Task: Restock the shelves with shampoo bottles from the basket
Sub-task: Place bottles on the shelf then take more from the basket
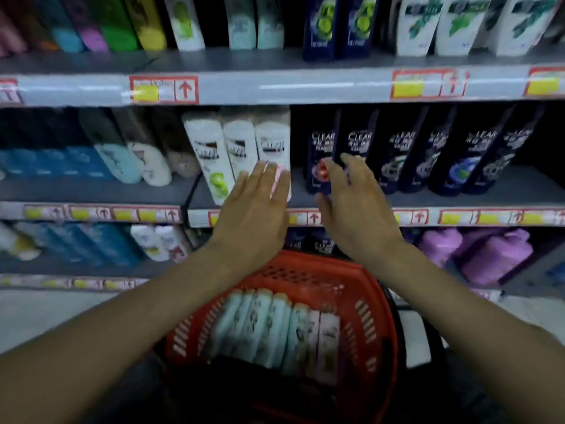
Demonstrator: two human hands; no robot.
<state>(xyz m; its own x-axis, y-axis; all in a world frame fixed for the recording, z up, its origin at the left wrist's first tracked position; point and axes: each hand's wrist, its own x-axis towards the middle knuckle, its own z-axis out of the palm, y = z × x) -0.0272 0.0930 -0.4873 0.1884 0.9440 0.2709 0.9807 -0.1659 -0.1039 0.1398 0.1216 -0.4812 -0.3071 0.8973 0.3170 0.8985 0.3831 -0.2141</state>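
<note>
A red plastic basket sits low in front of me with several pale green and white shampoo bottles lying side by side in it. On the middle shelf stand three white bottles and a row of dark navy bottles. My left hand is raised with straight fingers in front of the rightmost white bottle. My right hand reaches with spread fingers at the leftmost navy bottle. Neither hand holds anything.
The upper shelf carries coloured, white and navy bottles, with red and yellow price tags along its edge. Blue and pale bottles fill the left of the middle shelf. Purple refill jugs stand on the lower shelf at right.
</note>
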